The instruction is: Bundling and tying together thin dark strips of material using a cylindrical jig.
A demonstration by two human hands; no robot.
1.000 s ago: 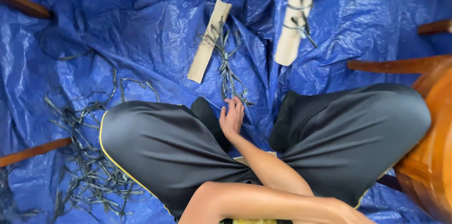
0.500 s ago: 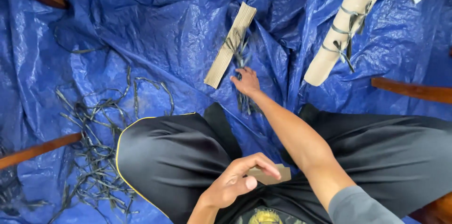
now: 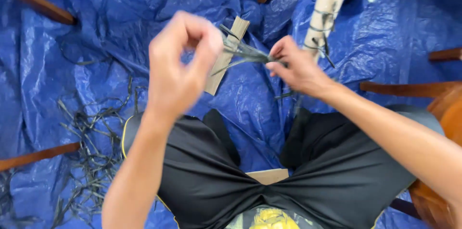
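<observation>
A bundle of thin dark green strips (image 3: 248,55) hangs in the air between both hands, above the blue tarp (image 3: 72,51). The right hand (image 3: 298,68) pinches its end; the left hand (image 3: 180,68) is curled beside it, its grip blurred, so I cannot tell. Half a second ago the left hand rested in the lap. A tan flat stick (image 3: 226,60) lies behind at 12 o'clock, a pale roll (image 3: 329,3) at 1 o'clock.

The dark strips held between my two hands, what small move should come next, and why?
Probably draw the left hand a little farther from the right hand, to pull the dark strips taut. They fan out loosely from the right hand's pinch toward the left fingers, both hands raised above the blue tarp, so tension would likely straighten them.
</observation>
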